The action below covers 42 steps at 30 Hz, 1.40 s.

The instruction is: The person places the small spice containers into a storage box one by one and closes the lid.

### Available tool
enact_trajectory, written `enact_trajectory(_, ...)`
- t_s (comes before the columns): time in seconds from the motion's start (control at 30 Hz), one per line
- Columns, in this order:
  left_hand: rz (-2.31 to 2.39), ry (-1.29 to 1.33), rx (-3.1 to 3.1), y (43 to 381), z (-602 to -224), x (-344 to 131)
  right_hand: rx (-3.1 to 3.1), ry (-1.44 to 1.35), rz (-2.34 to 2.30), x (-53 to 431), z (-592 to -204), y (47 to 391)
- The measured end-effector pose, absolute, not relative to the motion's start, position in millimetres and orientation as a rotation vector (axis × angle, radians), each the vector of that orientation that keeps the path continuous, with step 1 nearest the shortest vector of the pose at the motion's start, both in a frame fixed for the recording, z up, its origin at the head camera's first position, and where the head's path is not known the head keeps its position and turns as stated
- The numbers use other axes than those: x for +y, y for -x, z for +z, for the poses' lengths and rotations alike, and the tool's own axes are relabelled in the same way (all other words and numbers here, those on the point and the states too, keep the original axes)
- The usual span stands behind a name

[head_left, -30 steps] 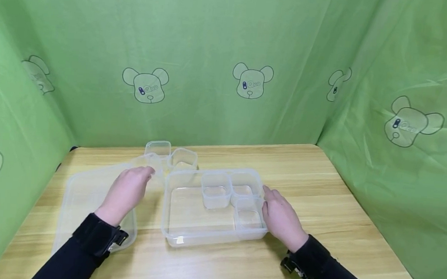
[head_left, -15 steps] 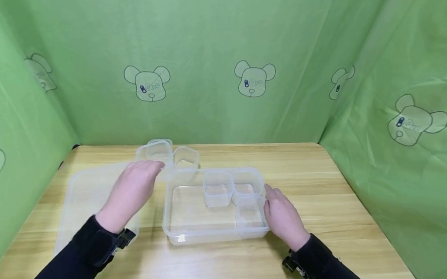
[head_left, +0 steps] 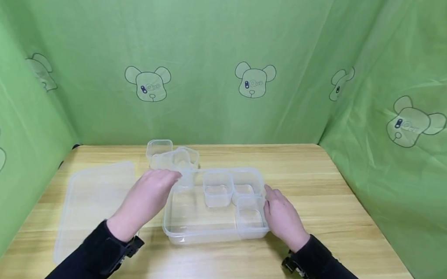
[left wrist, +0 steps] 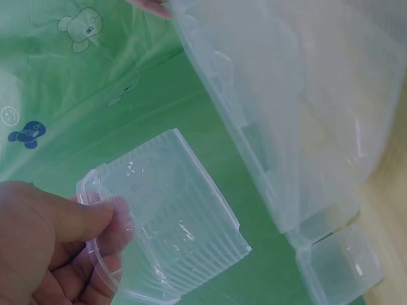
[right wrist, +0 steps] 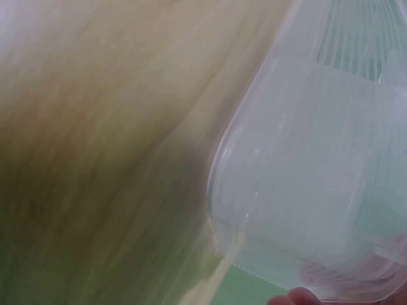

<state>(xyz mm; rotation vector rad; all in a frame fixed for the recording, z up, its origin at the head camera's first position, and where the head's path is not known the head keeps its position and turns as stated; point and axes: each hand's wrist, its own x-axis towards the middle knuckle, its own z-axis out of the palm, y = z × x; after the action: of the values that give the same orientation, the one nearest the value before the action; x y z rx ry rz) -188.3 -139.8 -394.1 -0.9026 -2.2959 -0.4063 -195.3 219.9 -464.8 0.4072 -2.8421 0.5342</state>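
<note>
My left hand (head_left: 145, 203) pinches the rim of a small clear plastic container (left wrist: 175, 219), thumb and fingers on either side of its edge. In the head view this container is tilted above the back left corner of a large clear plastic box (head_left: 204, 238). My right hand (head_left: 283, 216) grips the box's right side at the rim; fingertips show at the bottom of the right wrist view. Inside the box, toward its right end, stand three small containers: one toward the middle (head_left: 217, 196), one at the back corner (head_left: 243, 191) and one at the front right (head_left: 250, 216).
A large translucent lid (head_left: 92, 203) lies flat on the wooden table (head_left: 343, 219), left of the box. Behind the box's left corner are two more small containers, one clear (head_left: 159, 146), the other partly hidden (head_left: 194, 157). Green printed cloth (head_left: 202, 111) walls the table.
My left hand has carried the small container rightward, from over the lid's back edge to over the box's back left corner. My right hand stays at the box's right side.
</note>
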Motion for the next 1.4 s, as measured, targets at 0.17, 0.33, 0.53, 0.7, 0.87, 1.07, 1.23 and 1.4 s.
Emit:
enact_trajectory(0.17, -0.411, 0.946, -2.338, 190, -406, -134, -2.846, -0.399, 0.541, 220, -465, 195)
enact_trajectory(0.33, -0.404, 0.959, -2.409, 192, -416, -127, -2.845, -0.41, 0.532, 220, -465, 195)
enact_trajectory(0.53, -0.371, 0.942, -2.508, 194, -424, -121, -2.838, -0.411, 0.529, 219, -464, 195)
enact_trajectory(0.7, -0.366, 0.963, -2.505, 198, -434, -119, -2.832, -0.412, 0.527, 219, -464, 195)
enact_trajectory(0.87, -0.382, 0.957, -2.548, 202, -440, -119, -2.836, -0.4, 0.538, 219, -465, 195)
enact_trajectory(1.07, -0.391, 0.943, -2.594, 209, -446, -117, -2.846, -0.387, 0.554, 219, -466, 195)
enact_trajectory(1.23, -0.398, 0.964, -2.604, 212, -451, -116, -2.85, -0.384, 0.56, 220, -467, 195)
enact_trajectory(1.4, -0.389, 0.968, -2.626, 212, -452, -114, -2.845, -0.389, 0.565, 220, -467, 196)
